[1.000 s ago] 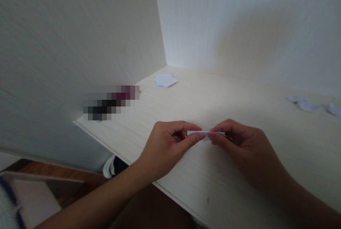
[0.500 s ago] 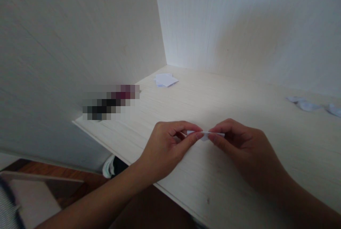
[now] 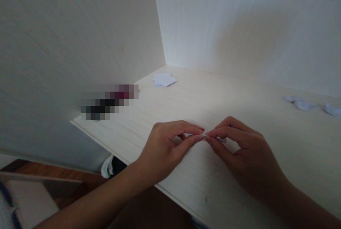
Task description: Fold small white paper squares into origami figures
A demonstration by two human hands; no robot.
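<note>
A small folded piece of white paper (image 3: 221, 139) is pinched between both my hands just above the pale wooden desk (image 3: 239, 90). My left hand (image 3: 166, 147) grips its left end with thumb and fingers closed. My right hand (image 3: 239, 151) pinches the right end, fingertips meeting those of the left hand. Most of the paper is hidden by the fingers.
A small stack of white paper sheets (image 3: 164, 79) lies at the far left corner of the desk. Several folded paper pieces (image 3: 306, 104) lie at the far right. A blurred-out dark object (image 3: 109, 101) sits by the left wall. The desk's front edge runs diagonally below my left wrist.
My fingertips have drawn closer together, so less of the paper shows between them. The hands stay in the same spot above the desk.
</note>
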